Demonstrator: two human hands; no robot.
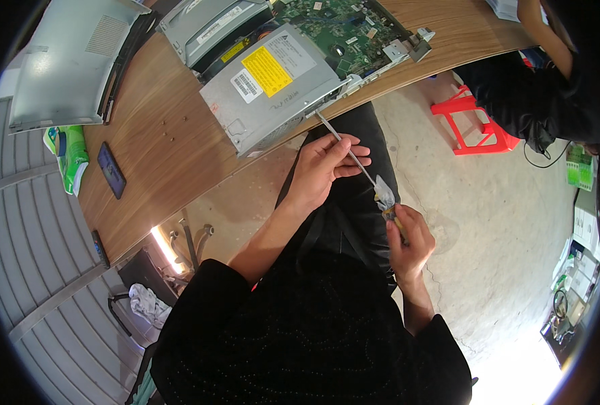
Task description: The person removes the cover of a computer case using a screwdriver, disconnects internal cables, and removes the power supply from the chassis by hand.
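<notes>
In my right hand [411, 239] is the handle end of a long screwdriver [384, 194], fingers wrapped round it; its grip looks yellowish and clear. My left hand [320, 169] pinches the metal shaft, thumb on top and the other fingers partly spread. The shaft slants up and left, its tip meeting the front edge of an opened computer case beside a silver optical drive [246, 115] with a yellow label. A green circuit board [347, 40] lies to the right of the drive. Whether the tip sits in a screw is too small to tell.
Several small screws [172, 140] and a dark phone [111, 170] lie on the wooden table [145, 175]. At the left are a metal case cover [64, 74] and a green packet [75, 152]. Another person's arm [550, 37] and a red stool [458, 106] are at the right.
</notes>
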